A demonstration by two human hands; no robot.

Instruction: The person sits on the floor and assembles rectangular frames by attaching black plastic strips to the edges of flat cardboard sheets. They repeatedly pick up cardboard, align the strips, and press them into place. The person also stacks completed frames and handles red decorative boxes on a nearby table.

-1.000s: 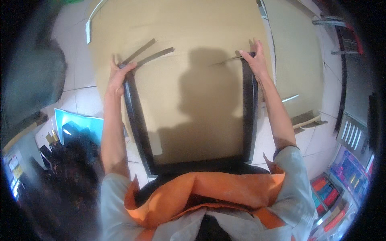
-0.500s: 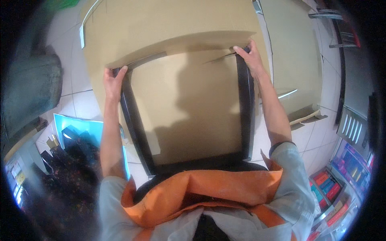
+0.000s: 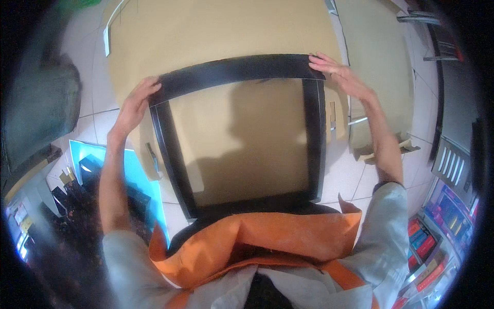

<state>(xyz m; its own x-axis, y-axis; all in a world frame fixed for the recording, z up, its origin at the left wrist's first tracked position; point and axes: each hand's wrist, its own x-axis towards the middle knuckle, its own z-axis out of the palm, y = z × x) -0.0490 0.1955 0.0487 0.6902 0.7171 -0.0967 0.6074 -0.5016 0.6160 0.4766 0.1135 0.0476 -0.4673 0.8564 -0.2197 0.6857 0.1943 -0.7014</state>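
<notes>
A black four-sided frame (image 3: 315, 134) lies in front of me on a brown cardboard sheet. Its far side is a wide black strip (image 3: 234, 72), bowed in this view, spanning the two long sides. At the strip's left end, my left hand (image 3: 138, 98) rests its outstretched fingers against the edge. My right hand (image 3: 337, 72) is open, fingers spread over the strip's right corner. The frame's near side is partly hidden by my orange apron (image 3: 257, 237). Within the frame shows brown board (image 3: 206, 149), with my shadow across it.
The large cardboard sheet (image 3: 226, 26) extends beyond the frame over pale floor tiles (image 3: 345, 175). Another cardboard sheet (image 3: 381, 77) lies to the right. A light blue panel (image 3: 154, 195) and dark pieces are at left, and a shelf of colourful boxes (image 3: 424, 242) at lower right.
The brown flap between my hands is no longer seen; the black far strip now shows across the frame. Both hands have loosened from pinching the corners and moved slightly outward.
</notes>
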